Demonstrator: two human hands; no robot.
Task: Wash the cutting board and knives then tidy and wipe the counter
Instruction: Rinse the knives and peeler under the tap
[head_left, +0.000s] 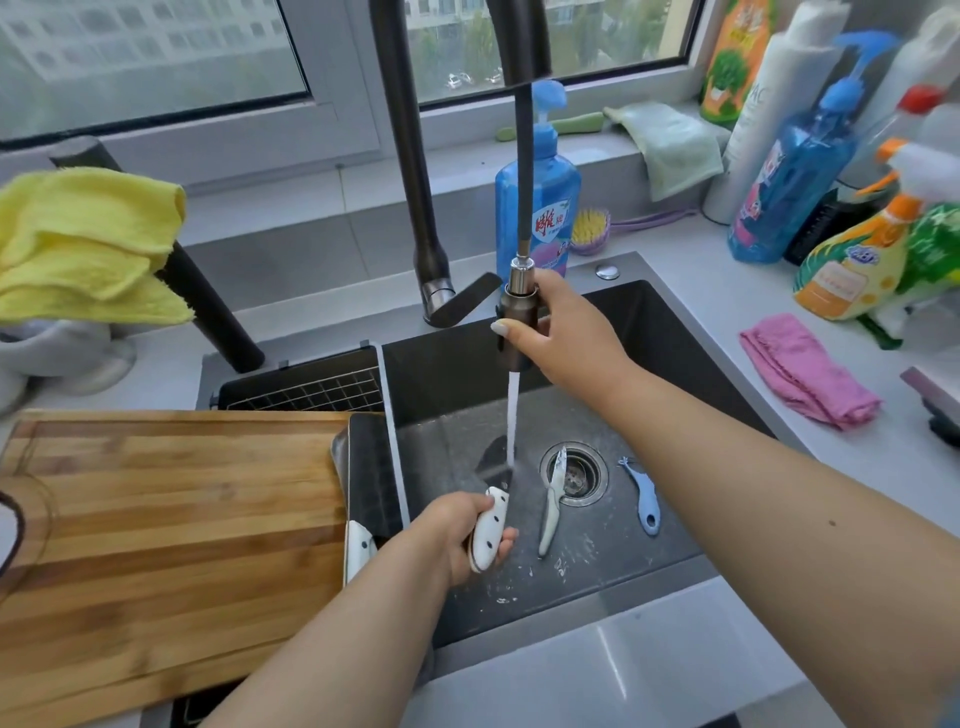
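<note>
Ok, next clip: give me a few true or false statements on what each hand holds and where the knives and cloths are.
1. The right hand holds the pull-out faucet sprayer, water running. True.
2. The left hand holds a blue peeler. False: its grip is on a white-handled knife under the stream; the blue peeler lies on the sink floor.
3. A small paring knife lies by the drain. True.
4. The wooden cutting board stands inside the sink. False: it lies left of the basin.
5. The pink cloth hangs on the faucet. False: it lies on the counter to the right of the sink.
</note>
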